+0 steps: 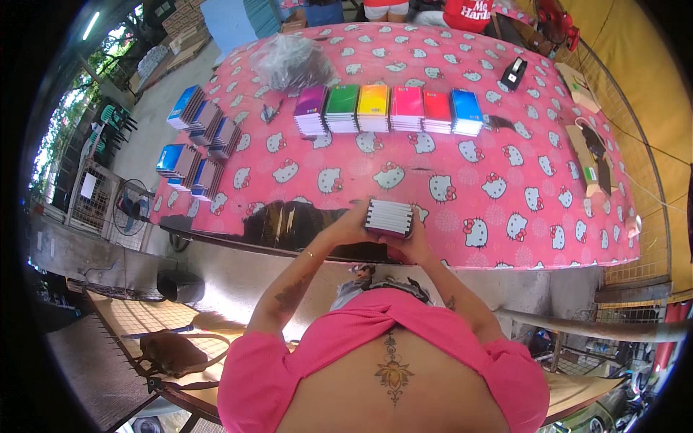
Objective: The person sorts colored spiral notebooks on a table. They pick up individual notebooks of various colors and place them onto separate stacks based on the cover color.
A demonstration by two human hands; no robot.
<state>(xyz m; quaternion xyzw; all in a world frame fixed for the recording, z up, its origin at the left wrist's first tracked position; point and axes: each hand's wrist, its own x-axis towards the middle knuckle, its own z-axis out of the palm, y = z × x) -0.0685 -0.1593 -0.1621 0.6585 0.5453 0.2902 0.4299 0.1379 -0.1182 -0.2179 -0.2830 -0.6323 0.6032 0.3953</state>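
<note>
Near the table's front edge I hold a small stack of spiral notebooks (390, 216) between both hands. White page edges and dark bindings face up, and a purple cover shows along the lower side. My left hand (351, 225) is closed around the stack's left side. Around the right side and lower corner wraps my right hand (416, 244). Farther back stands a row of notebook stacks: purple (310, 102), green (341, 101), yellow (373, 101), pink (406, 102), red (437, 107) and blue (466, 106).
Several blue-covered notebook stacks (189, 106) stand at the table's left. A plastic bag (292, 61) lies behind the row, and a black tool-like object (514, 73) sits at the far right. Cardboard boxes (588, 159) line the right edge. The pink tablecloth (289, 172) is torn at front left. People stand beyond.
</note>
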